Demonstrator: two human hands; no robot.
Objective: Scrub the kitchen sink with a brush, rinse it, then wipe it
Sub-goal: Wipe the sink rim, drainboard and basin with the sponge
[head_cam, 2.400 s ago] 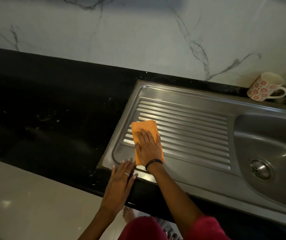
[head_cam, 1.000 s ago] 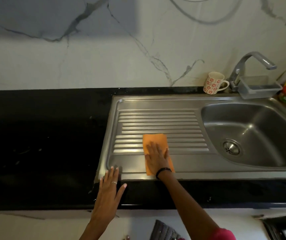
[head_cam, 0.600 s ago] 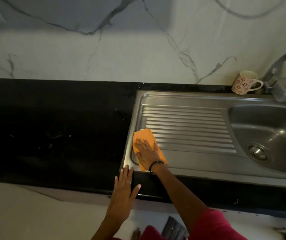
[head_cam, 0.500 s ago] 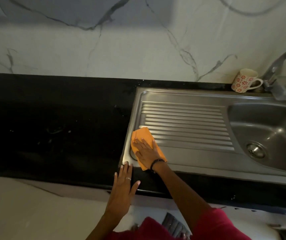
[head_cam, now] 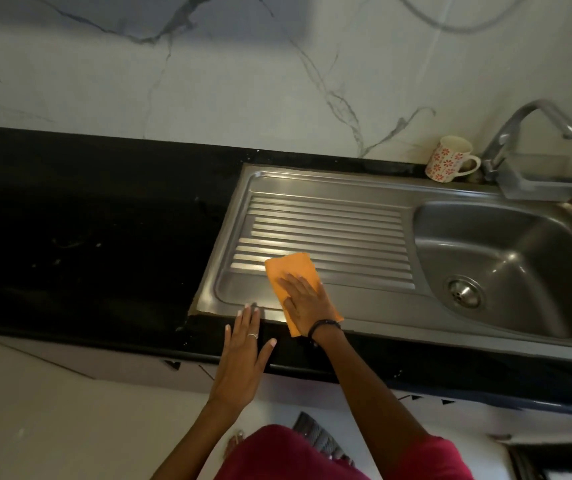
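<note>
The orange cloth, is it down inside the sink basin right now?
No, the folded orange cloth lies on the ribbed steel drainboard under the right hand.

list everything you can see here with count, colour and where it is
sink: 1, steel, set in the counter, ribbed drainboard left, basin right
drain: 1, metal, basin floor
cloth: 1, orange, folded, on the drainboard's near part, reaching over the sink's front edge
counter: 1, black, left of and in front of the sink
wall: 1, white marble with grey veins, behind the counter
mug: 1, white with red flowers, behind the sink, beside the tap
tap: 1, grey metal, behind the basin
tray: 1, grey, at the tap's base
left hand: flat on the counter's front edge, ring on one finger
right hand: flat on the cloth, dark band at the wrist
</note>
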